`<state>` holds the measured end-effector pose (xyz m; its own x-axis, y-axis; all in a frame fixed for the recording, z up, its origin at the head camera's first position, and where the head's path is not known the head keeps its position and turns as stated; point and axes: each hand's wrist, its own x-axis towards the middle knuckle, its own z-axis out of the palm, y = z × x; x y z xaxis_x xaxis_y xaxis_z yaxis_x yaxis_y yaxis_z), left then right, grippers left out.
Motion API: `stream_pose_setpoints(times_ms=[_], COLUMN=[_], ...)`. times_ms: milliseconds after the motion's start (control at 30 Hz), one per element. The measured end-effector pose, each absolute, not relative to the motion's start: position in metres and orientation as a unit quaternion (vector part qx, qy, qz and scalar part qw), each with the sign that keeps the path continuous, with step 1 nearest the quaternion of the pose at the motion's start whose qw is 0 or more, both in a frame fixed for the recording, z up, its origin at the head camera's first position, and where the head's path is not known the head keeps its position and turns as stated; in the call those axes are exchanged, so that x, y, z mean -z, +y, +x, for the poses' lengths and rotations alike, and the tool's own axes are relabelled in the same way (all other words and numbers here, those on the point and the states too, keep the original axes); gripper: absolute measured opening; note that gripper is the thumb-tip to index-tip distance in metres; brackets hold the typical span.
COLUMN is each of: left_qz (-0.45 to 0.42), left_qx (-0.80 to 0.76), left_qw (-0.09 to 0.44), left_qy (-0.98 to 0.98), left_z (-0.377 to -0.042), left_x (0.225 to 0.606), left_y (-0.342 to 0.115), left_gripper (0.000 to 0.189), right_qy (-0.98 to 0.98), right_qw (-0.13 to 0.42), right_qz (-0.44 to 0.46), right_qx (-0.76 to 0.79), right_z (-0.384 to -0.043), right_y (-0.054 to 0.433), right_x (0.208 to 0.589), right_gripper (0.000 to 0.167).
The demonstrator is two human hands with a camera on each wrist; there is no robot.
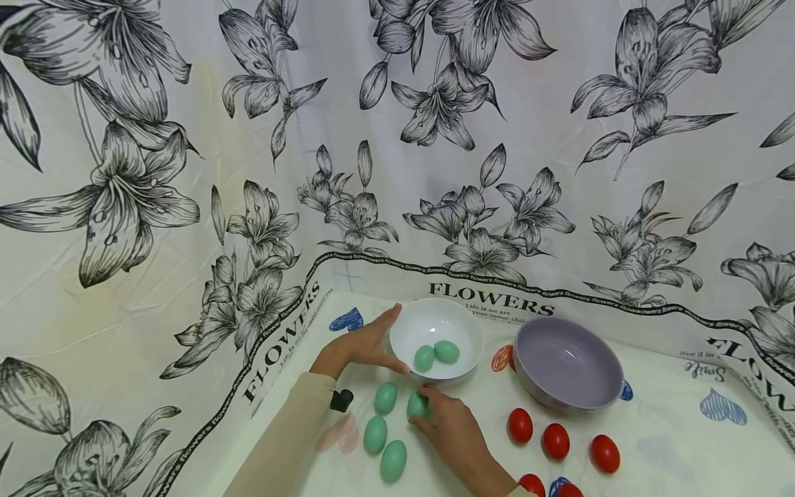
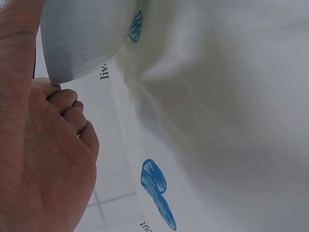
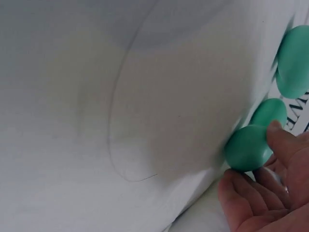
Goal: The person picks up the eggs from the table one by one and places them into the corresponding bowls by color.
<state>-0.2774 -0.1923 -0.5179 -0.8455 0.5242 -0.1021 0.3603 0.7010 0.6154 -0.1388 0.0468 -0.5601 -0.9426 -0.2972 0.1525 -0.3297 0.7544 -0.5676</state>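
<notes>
My left hand [image 1: 366, 345] holds the white bowl [image 1: 437, 319] at its left side, thumb near the front rim and fingers toward the back. In the left wrist view, fingertips touch the edge of that bowl [image 2: 87, 38]. Two green eggs [image 1: 446, 351] lie inside it. Just in front of the bowl, my right hand [image 1: 456, 435] pinches another green egg [image 1: 416, 406] between thumb and fingers. The right wrist view shows this egg [image 3: 246, 149] at the fingertips, with other green eggs beyond it. Three more green eggs [image 1: 375, 435] lie on the cloth between the forearms.
A purple bowl [image 1: 568, 362] stands to the right of the white one, nothing visible in it. Several red eggs [image 1: 555, 442] lie on the cloth in front of it. A white flowered cloth [image 1: 664, 442] covers the table and hangs behind as a backdrop.
</notes>
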Motion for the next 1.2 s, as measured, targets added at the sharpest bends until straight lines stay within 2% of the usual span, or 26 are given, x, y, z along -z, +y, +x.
stream_pose_setpoints(times_ms=[600, 833, 900, 1200], left_qz=[0.243, 0.248, 0.25, 0.252], left_qx=[-0.287, -0.286, -0.288, -0.29], left_qw=[0.142, 0.135, 0.133, 0.141], left_qy=[0.915, 0.916, 0.915, 0.912], left_z=[-0.278, -0.28, -0.28, -0.278], left_x=[0.521, 0.521, 0.52, 0.519], left_y=[-0.194, -0.193, -0.193, -0.193], left_gripper=[0.145, 0.145, 0.145, 0.146], right_qy=[-0.921, -0.904, -0.907, -0.914], right_qw=[-0.024, 0.01, 0.028, 0.117], right_qz=[0.194, 0.235, 0.229, 0.201], right_qx=[-0.336, -0.357, -0.351, -0.332], right_z=[-0.142, -0.142, -0.147, -0.189], right_y=[0.054, 0.062, 0.067, 0.095], right_x=[0.557, 0.516, 0.505, 0.474], right_gripper=[0.059, 0.061, 0.064, 0.06])
